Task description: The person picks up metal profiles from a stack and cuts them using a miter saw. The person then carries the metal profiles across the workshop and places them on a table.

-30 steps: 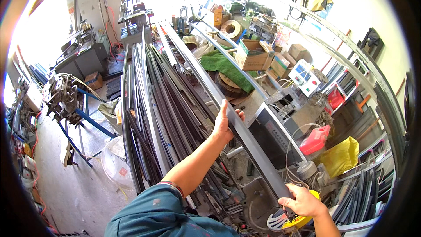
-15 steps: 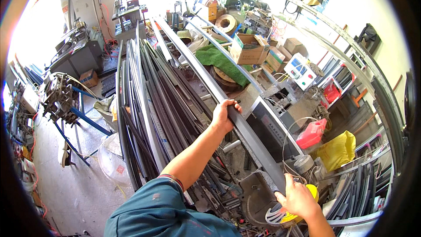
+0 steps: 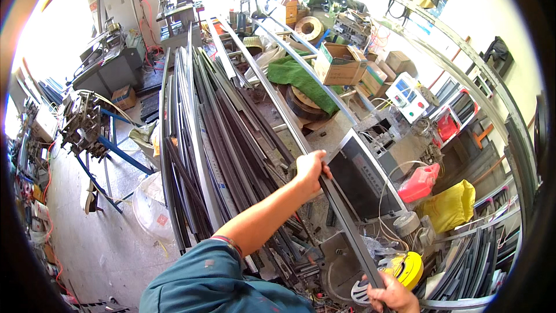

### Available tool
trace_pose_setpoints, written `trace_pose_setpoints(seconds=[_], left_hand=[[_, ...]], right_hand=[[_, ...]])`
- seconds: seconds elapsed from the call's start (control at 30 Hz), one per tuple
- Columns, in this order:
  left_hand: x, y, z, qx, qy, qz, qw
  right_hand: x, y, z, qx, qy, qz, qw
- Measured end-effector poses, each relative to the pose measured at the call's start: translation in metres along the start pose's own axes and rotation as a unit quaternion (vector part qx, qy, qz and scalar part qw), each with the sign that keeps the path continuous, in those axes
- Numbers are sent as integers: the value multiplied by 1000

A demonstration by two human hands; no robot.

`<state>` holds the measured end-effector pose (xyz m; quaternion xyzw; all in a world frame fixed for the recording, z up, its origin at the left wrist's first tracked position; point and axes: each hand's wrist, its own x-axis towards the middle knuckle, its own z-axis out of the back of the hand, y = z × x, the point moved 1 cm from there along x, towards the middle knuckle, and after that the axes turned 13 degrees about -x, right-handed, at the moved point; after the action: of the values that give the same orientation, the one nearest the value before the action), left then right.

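Observation:
A long grey metal profile [image 3: 347, 220] runs slantwise from the far middle to the lower right. My left hand [image 3: 311, 171] is closed around it at about mid-picture, with the thumb side up. Closer to me, my right hand [image 3: 392, 295] grips its near end, fingers wrapped over the edge. Just beyond the right hand is a round yellow guard [image 3: 408, 270] with a slotted light-coloured part, apparently on a saw, whose lower parts the profile and hand partly hide. Left of the profile, several dark and silver profiles [image 3: 223, 156] lie in a long pile.
At right are a dark panel in a pale frame [image 3: 365, 177], a red jug [image 3: 419, 182], a yellow bag [image 3: 449, 206] and a white control box [image 3: 407, 97]. A cardboard box [image 3: 340, 64] and green cloth [image 3: 298, 78] sit beyond. A blue-legged stand [image 3: 119, 153] is left.
Both hands have come nearer to me with the profile, which now shows a narrower face. More of the yellow guard is uncovered. The whole view has shifted slightly.

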<state>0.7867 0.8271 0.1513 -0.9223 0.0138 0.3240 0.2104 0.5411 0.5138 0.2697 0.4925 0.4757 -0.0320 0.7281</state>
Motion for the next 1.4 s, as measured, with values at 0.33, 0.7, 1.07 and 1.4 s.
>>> trace_pose_setpoints(seconds=[0.33, 0.7, 1.07, 1.4], left_hand=[[61, -35, 19, -152, 92, 82, 981], [50, -9, 18, -246, 172, 147, 943], [42, -1, 38, -248, 173, 163, 939], [36, -3, 51, -276, 212, 179, 920]], right_hand=[[26, 14, 9, -98, -2, 49, 994], [-8, -34, 4, -238, -276, 132, 922], [-2, -19, -24, -239, -342, 64, 907], [21, -79, -85, 330, -578, 113, 738]])
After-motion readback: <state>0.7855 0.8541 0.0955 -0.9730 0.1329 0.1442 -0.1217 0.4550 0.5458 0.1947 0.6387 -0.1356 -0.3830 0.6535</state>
